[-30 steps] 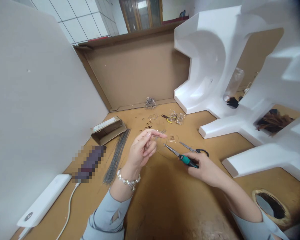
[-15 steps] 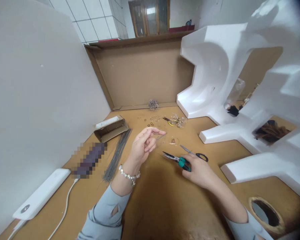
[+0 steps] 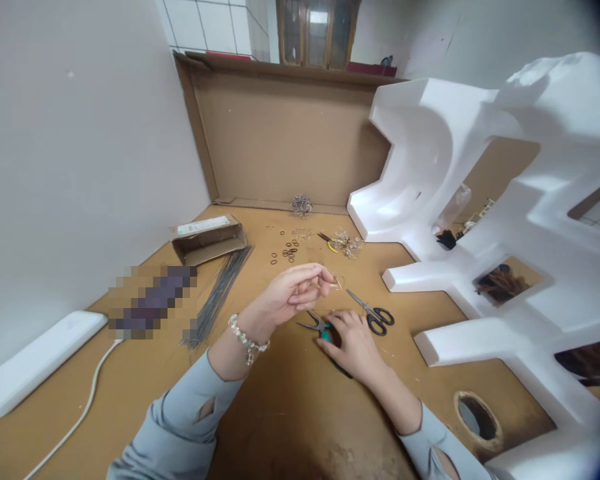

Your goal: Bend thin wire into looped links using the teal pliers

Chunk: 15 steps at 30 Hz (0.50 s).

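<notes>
My left hand [image 3: 300, 290], with a beaded bracelet [image 3: 247, 340] at its wrist, is raised over the table with thumb and fingers pressed together. What it pinches, if anything, is too fine to make out. Below and to the right, my right hand [image 3: 355, 343] is low at the tabletop, thumb and fingers about the green-handled pliers [image 3: 326, 333]. The pliers' jaws are spread and point left; part of the handles is hidden under the hand. Black-handled scissors [image 3: 377, 319] lie just beyond the right hand. A small piece with thin wire [image 3: 339, 283] shows beside the left fingertips.
Dark rings [image 3: 290, 252], yellow-handled pliers [image 3: 330, 243] and clear tangled pieces [image 3: 350, 244] lie farther back. Grey wires [image 3: 217, 293], a small carton [image 3: 210, 243] and a white power bank [image 3: 45, 363] are left. White foam [image 3: 460, 340] stands right, near a round hole [image 3: 477, 419].
My right hand has brought the green pliers down and left to the tabletop, and their jaws have spread. The scissors are uncovered. My left fingers have curled inward. The camera view has shifted.
</notes>
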### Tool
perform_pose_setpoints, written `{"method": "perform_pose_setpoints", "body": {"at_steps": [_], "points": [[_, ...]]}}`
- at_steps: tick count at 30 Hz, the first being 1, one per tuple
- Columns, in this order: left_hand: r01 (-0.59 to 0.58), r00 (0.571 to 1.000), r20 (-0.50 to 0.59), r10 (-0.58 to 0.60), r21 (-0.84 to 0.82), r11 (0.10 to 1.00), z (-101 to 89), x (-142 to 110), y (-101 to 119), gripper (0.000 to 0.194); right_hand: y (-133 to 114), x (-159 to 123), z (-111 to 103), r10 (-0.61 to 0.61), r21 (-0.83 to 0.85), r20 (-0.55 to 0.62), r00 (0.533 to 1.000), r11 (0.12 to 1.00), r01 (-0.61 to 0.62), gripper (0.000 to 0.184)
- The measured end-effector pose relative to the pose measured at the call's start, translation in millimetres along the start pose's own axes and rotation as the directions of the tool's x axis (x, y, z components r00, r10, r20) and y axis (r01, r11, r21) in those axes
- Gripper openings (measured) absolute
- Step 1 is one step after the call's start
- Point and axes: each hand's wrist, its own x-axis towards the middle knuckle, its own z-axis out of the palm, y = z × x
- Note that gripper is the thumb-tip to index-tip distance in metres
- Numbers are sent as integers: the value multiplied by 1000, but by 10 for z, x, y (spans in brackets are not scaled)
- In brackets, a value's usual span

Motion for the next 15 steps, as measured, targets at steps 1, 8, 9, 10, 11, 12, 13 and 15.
{"method": "perform_pose_setpoints", "body": {"at_steps": [1,8,9,10,11,12,13,15], "points": [[18,1000,16,-18,-9,1000,-6,-3,0,21,-10,21,-64,21,141,-23,1000,990,-17,32],[-90,996,22,88,99,991,-10,7,-13,22,-219,184,-624,216,844,171,961,471,-256,21],[-139,990,6,140,139,980,6,-3,-2,23,-245,210,-661,228,848,202,953,447,-286,22],[-182,983,-5,186,183,966,24,-19,15,24,-263,238,-681,237,849,227,945,427,-311,23],[-214,975,-10,222,229,949,43,-39,35,25,-274,266,-689,240,853,245,939,408,-327,23],[-235,969,-10,247,278,932,62,-62,57,26,-280,294,-687,236,861,249,939,390,-327,22],[-244,966,-6,260,325,914,80,-86,80,26,-280,322,-680,228,871,243,943,377,-315,20],[-250,961,-6,276,404,880,103,-127,120,25,-275,377,-664,211,881,213,954,381,-281,17]]}}
